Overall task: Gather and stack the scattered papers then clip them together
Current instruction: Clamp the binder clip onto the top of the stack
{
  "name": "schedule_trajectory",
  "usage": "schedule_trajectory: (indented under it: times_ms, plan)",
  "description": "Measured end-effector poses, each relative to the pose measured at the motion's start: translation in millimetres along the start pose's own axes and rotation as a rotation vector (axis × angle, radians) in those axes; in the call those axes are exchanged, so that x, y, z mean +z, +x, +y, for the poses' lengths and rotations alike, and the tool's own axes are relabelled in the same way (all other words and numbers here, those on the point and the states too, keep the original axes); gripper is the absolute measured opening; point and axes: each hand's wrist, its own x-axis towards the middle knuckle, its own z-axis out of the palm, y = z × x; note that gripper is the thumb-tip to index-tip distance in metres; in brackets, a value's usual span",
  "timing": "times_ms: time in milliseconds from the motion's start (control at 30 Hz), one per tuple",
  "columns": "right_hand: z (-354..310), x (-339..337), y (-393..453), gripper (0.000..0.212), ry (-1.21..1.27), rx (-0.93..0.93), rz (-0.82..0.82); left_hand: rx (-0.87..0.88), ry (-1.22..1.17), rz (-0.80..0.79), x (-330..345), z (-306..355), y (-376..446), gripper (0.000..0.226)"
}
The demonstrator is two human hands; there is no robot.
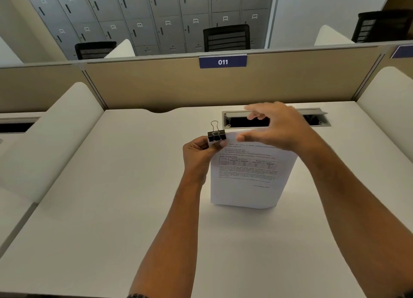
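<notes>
In the upper middle of the frame, a cable tray [317,119] is set into the tabletop [111,197] with its flap lifted. The inside is dark, and what lies in it cannot be made out. The right hand [277,127] covers the middle part of this opening.

The stack of papers [248,177] is in the center of the frame, held up with its lower edge close to the tabletop or on it; which one is not clear. The printed text and a small table on the top sheet are too blurred to read. The upper right corner of the stack is hidden behind the right hand.

The left hand [199,152] holds the upper left corner of the papers, with thumb and fingers curled around it in a closed grip. A black binder clip [216,135] sits on this corner, one wire handle standing up. The right hand hovers just beside the clip, its grip wide and holding nothing; it is blurred.

A blue sign "011" [223,61] hangs on the partition [156,83] behind.
</notes>
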Motion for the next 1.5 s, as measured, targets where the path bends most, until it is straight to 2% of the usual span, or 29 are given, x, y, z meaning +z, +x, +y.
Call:
schedule_trajectory:
  times_ms: [133,267,367,433,500,567,633,667,700,767,800,867,967,1100,1233,1333,1500]
  plan:
    - [45,-2,-20,0.104,0.251,0.129,-0.023,-0.046,-0.009,0.007,1,-1,0,0.011]
    - [80,10,-43,0.094,0.687,0.167,0.149,-0.055,-0.007,-0.007,0,-2,2,0.009]
    - [93,35,-60,0.091,0.882,0.204,0.156,-0.068,-0.011,-0.026,0,-1,2,0.01]
    - [90,48,-67,0.073,0.848,0.232,0.176,-0.074,-0.001,-0.031,-1,0,3,0.012]
    - [78,47,-66,0.067,0.677,0.247,0.348,-0.07,0.018,-0.029,-2,0,5,0.015]
    - [58,38,-59,0.064,0.364,0.081,0.596,-0.063,0.04,-0.022,-2,0,4,0.015]
    - [25,28,-45,0.061,0.062,-0.192,0.698,-0.043,0.04,-0.024,0,0,3,0.015]
    - [6,24,-36,0.063,-0.024,-0.294,0.645,-0.026,0.037,-0.026,1,1,3,0.015]
    - [-12,21,-26,0.068,-0.056,-0.346,0.51,-0.009,0.039,-0.026,2,0,2,0.016]
    - [-43,20,-6,0.08,-0.03,-0.313,0.124,0.018,0.054,-0.021,2,1,2,0.014]
    - [-53,21,4,0.081,-0.065,-0.287,-0.013,0.03,0.057,-0.025,2,1,2,0.014]
    - [-63,24,22,0.074,-0.165,-0.279,-0.146,0.054,0.063,-0.029,2,1,2,0.018]
    - [-69,22,36,0.06,-0.135,-0.268,-0.183,0.07,0.078,-0.019,2,0,2,0.017]
    - [-73,14,37,0.053,-0.093,-0.215,-0.231,0.068,0.069,-0.013,2,1,1,0.02]
    - [-75,6,37,0.047,-0.136,-0.216,-0.25,0.053,0.068,-0.015,2,3,0,0.013]
    - [-74,4,35,0.033,-0.169,-0.256,-0.224,0.045,0.088,-0.004,4,4,0,0.007]
    - [-63,6,29,0.015,-0.08,-0.211,-0.136,0.029,0.068,0.009,4,3,1,0.014]
